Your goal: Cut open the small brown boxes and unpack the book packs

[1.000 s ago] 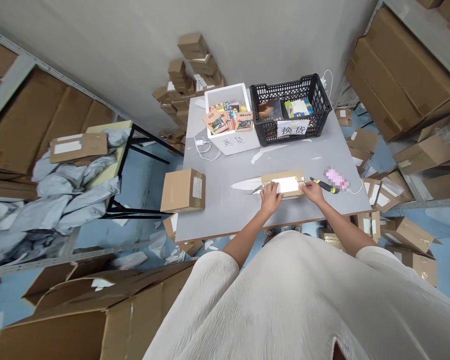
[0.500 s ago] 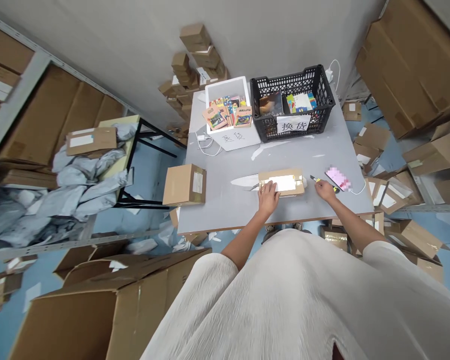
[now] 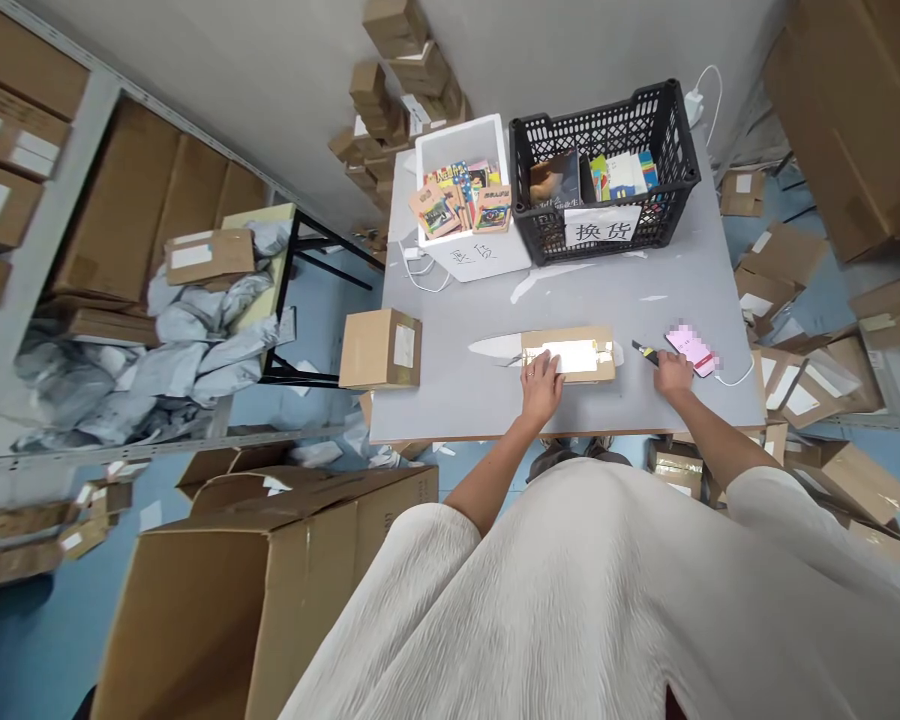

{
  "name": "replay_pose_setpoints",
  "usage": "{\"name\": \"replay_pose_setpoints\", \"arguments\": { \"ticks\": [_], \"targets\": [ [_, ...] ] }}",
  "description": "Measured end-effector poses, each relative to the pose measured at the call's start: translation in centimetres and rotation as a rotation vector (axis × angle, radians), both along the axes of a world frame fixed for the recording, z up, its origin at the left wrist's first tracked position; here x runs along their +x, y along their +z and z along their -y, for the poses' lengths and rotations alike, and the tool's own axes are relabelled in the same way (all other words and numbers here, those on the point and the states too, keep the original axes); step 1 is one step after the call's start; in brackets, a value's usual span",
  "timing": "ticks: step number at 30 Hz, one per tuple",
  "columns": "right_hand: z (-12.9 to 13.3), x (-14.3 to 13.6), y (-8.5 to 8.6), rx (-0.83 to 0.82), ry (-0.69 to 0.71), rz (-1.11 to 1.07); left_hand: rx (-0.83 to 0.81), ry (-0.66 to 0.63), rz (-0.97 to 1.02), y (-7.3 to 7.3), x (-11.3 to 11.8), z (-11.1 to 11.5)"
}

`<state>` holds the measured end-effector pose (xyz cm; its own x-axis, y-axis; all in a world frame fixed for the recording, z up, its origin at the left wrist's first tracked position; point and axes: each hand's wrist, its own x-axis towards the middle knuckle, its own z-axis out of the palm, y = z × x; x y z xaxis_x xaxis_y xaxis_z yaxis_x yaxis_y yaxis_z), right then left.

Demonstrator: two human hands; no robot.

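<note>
My left hand (image 3: 542, 388) lies on the near left part of a small taped cardboard box (image 3: 604, 368), its fingers stretched over the top beside a white label (image 3: 576, 356). The box rests flat on the grey table (image 3: 450, 400). To its right, my right hand (image 3: 673, 374) is closed around a yellow and black utility knife (image 3: 646, 353), low over the tabletop. The knife's front end points left toward the box; the rest is hidden by the fingers. Right beside that hand lies a pink-screened phone (image 3: 693, 348) with a white cable.
Behind the box stand a white bin (image 3: 472, 262) of booklets and a black plastic crate (image 3: 607, 130) with books. Another cardboard box (image 3: 381, 350) sits at the table's left edge. Grey parcels (image 3: 187, 340) pile up at left; a large open carton (image 3: 307, 570) stands on the floor.
The camera view has shifted slightly. My right hand, with the knife, sits a little farther from the box and closer against the phone. My left hand stays on the box.
</note>
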<state>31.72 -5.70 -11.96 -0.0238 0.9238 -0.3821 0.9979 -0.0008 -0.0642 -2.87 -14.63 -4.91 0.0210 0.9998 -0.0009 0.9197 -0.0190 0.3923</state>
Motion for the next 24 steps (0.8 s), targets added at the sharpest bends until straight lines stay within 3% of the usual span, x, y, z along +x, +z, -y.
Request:
{"name": "replay_pose_setpoints", "arguments": {
  "ticks": [7,11,14,19,22,24],
  "targets": [
    [1.0,-0.1,0.7,0.002,0.03,0.029,0.03,-0.014,0.023,-0.7,-0.2,0.1],
    [1.6,-0.3,1.3,0.01,-0.087,-0.052,0.059,-0.033,0.052,-1.2,-0.6,0.0],
    [1.5,-0.5,2.4,0.056,-0.269,-0.193,0.093,-0.065,0.086,-1.6,-1.0,0.0],
    [-0.2,-0.9,5.8,0.173,-0.564,-0.63,0.165,-0.169,0.158,-2.2,-2.2,0.2],
    [-1.0,-1.9,8.7,0.208,-0.58,-0.855,0.205,-0.245,0.188,-2.4,-2.9,0.3],
    [-1.2,-3.2,10.9,0.201,-0.498,-0.913,0.22,-0.292,0.191,-2.5,-3.4,0.4]
  ]
}}
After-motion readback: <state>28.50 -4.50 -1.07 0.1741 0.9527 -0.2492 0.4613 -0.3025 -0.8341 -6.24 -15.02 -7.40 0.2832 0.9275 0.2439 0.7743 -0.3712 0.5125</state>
